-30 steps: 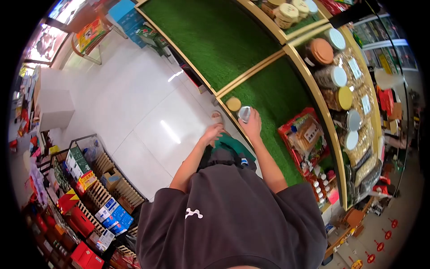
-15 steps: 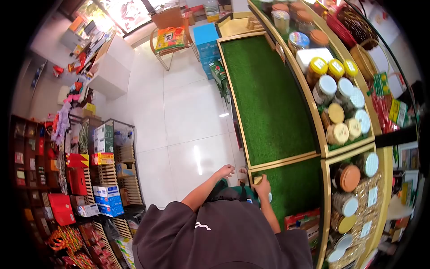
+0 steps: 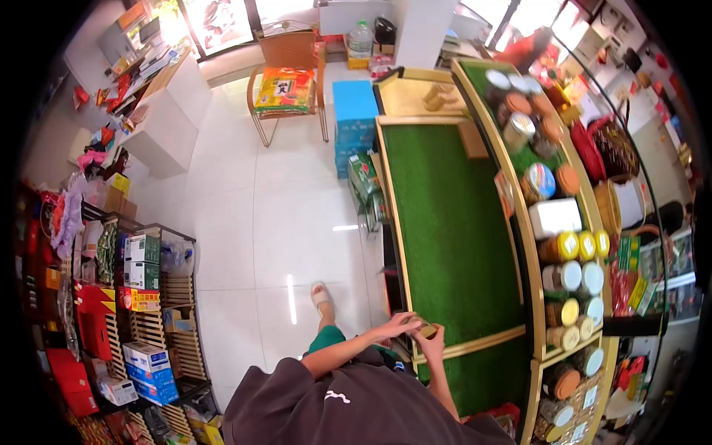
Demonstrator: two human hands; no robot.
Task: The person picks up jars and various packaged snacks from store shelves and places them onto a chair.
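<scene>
My right hand (image 3: 432, 341) is closed round a small jar with a yellowish lid (image 3: 428, 331), in front of my body. From the left, my left hand (image 3: 401, 325) reaches across with its fingers bent against the jar's near side. Both hands are just over the wooden rim of a display bin lined with green artificial turf (image 3: 452, 222). The jar's lower part is hidden by my fingers, and its contents cannot be made out.
A tiered shelf at right carries jars with white lids (image 3: 570, 276) and yellow lids (image 3: 568, 245). Blue boxes (image 3: 356, 111) and a chair (image 3: 288, 55) with a colourful bag stand ahead. Slatted racks with boxes (image 3: 152, 360) line the left, beside white floor tiles (image 3: 222, 245).
My left hand has come over to the right, up to the jar in my right hand. The view has shifted forward along the bin, and a leg now shows stepping on the floor.
</scene>
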